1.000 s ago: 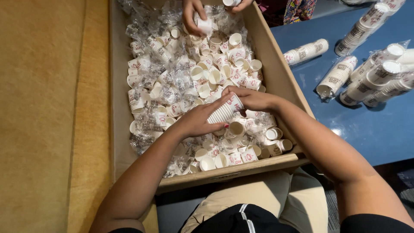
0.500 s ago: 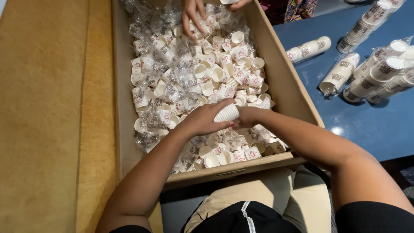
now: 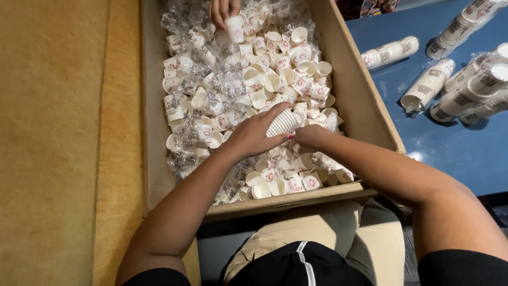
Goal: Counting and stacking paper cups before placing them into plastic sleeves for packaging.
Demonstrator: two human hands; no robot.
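A large cardboard box (image 3: pixel 365 114) in front of me is full of small white paper cups with red print, many in clear plastic wrap. My left hand (image 3: pixel 254 135) grips a short stack of nested cups (image 3: pixel 283 122) held on its side above the pile. My right hand (image 3: pixel 311 136) lies against the pile just right of the stack, fingers curled down among loose cups; what it holds is hidden. At the box's far end another person's hand (image 3: pixel 222 10) holds a single cup (image 3: pixel 235 29).
Wrapped sleeves of stacked cups (image 3: pixel 389 52) lie on the blue table (image 3: pixel 460 153) to the right of the box. A tan carpeted surface (image 3: pixel 58 143) runs along the left. My lap sits below the box's near wall.
My hands have shifted slightly left with the stack, and my right hand has come off its end and dropped to the pile. The other person's hand has lifted a cup at the far end.
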